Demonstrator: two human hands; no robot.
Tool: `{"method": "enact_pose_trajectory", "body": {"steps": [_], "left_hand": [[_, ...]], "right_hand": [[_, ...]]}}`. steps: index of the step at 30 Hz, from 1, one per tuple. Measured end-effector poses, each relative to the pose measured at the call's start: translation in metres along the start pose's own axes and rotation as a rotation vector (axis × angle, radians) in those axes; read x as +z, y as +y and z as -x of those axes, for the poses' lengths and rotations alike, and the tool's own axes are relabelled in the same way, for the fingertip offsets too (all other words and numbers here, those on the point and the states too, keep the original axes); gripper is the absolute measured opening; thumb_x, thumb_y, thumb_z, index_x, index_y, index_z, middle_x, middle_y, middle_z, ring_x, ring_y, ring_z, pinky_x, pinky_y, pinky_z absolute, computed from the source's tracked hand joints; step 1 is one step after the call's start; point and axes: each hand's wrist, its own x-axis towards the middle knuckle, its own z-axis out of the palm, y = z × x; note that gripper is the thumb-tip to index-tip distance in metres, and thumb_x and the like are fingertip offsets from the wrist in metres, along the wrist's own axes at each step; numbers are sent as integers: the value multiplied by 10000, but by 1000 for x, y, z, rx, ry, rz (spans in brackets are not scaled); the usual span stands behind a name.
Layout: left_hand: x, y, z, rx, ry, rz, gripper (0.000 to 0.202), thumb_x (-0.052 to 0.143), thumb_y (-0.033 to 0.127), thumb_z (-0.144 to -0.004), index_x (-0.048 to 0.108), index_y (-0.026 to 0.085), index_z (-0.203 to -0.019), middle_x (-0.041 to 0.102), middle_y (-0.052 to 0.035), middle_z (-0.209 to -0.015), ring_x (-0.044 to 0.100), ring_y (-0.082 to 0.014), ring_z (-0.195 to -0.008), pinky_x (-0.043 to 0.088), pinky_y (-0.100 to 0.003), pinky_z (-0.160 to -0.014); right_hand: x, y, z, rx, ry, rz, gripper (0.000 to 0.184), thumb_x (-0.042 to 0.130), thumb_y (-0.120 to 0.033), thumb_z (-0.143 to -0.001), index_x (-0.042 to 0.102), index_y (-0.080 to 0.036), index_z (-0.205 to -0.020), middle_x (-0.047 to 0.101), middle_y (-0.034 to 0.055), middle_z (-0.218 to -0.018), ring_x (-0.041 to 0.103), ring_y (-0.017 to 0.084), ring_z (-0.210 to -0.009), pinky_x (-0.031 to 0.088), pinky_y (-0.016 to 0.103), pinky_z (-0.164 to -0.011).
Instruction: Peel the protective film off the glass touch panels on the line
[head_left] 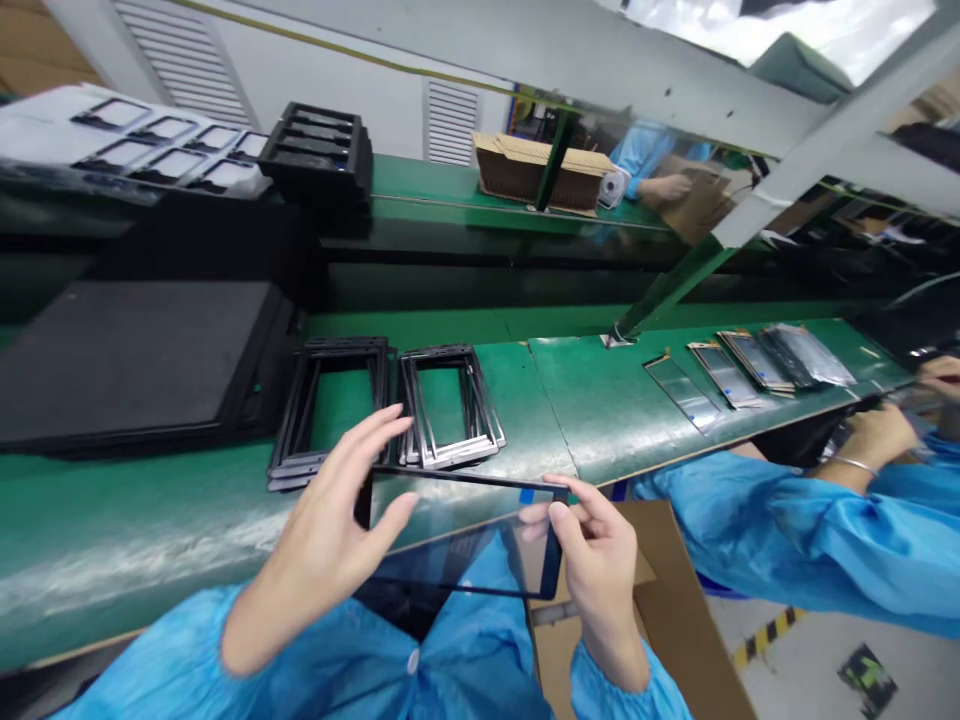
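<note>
Between both hands I hold a thin clear glass panel (461, 540) with a black border, level above my lap. My left hand (330, 530) grips its left end, thumb under and fingers curled over the edge. My right hand (592, 550) pinches the right end near a small blue tab (527, 495). Just beyond the panel, two stacks of black rectangular frames (450, 405) (330, 410) lie on the green bench (600, 400).
A large dark flat tray (135, 360) sits at left, with black trays (319, 150) and a white tray of parts (150, 145) behind. A row of glass panels (742, 365) lies to the right, where a person in blue sleeves (787, 540) works. A cardboard box (675, 610) stands beside my knee.
</note>
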Motion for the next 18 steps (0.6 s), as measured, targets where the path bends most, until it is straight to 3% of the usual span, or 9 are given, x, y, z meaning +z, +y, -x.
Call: {"method": "enact_pose_trajectory", "body": {"steps": [2,3,5,7,10,12,14,16,18], "left_hand": [[-5,9,-13,227,-102,-190,413,674,294,-1012,640,284,-1424,696,-74,-1467,602,-330,-1402,302,-629,-1278],[-6,12,-19,307,-168,-214,310,654,280,-1030,704,280,-1336,763,-48,-1356,666,-305,-1318,295,-612,-1282],[-9,16,-28,396,-264,-184,203,598,252,-1069,776,250,-1169,835,-15,-1137,767,-240,-1086,399,-519,-1224],[-9,17,-32,436,-275,-138,226,567,229,-1085,792,209,-1084,848,-22,-1044,790,-211,-933,502,-437,-1105],[-8,16,-30,455,-224,-141,224,573,223,-1077,793,183,-1087,851,-53,-1052,790,-238,-928,553,-394,-978],[-7,20,-27,423,-242,-148,246,561,228,-1076,786,196,-1169,845,-61,-1126,788,-263,-997,566,-375,-923],[-4,26,-25,337,-357,-89,294,547,248,-1078,762,235,-1277,837,-52,-1171,792,-269,-1026,580,-346,-859],[-1,32,-24,180,-480,45,336,510,282,-1092,741,265,-1335,850,-37,-1079,808,-241,-909,588,-319,-799],[3,34,-21,-45,-510,237,359,485,343,-1102,730,252,-1349,852,-42,-997,799,-213,-772,595,-299,-724]], "right_hand": [[1,-2,3,-9,-11,50,231,744,-400,-979,789,-206,-1097,833,49,-707,819,228,-613,678,302,-663],[2,-2,5,-13,-18,66,232,738,-400,-984,791,-205,-1099,835,51,-712,817,228,-607,680,302,-657],[2,-1,6,-23,-21,73,234,733,-400,-991,792,-206,-1108,837,51,-721,812,226,-593,684,309,-654],[2,0,7,-32,-19,47,233,743,-404,-984,792,-211,-1105,837,48,-721,807,224,-577,683,307,-632],[5,-2,5,-26,-15,15,219,754,-401,-977,795,-221,-1094,838,41,-723,802,214,-564,676,288,-606],[8,-5,4,-22,-49,6,200,746,-393,-987,803,-236,-1097,840,30,-729,804,204,-572,673,276,-617],[13,-9,1,-26,-158,1,215,758,-396,-980,818,-258,-1133,847,18,-755,814,202,-610,675,278,-662],[17,-10,-2,-2,-284,-22,293,757,-437,-977,819,-277,-1215,855,15,-798,830,215,-684,682,308,-740],[18,-7,-6,63,-309,-76,375,709,-506,-1001,802,-278,-1284,867,40,-893,843,242,-808,679,345,-825]]}}
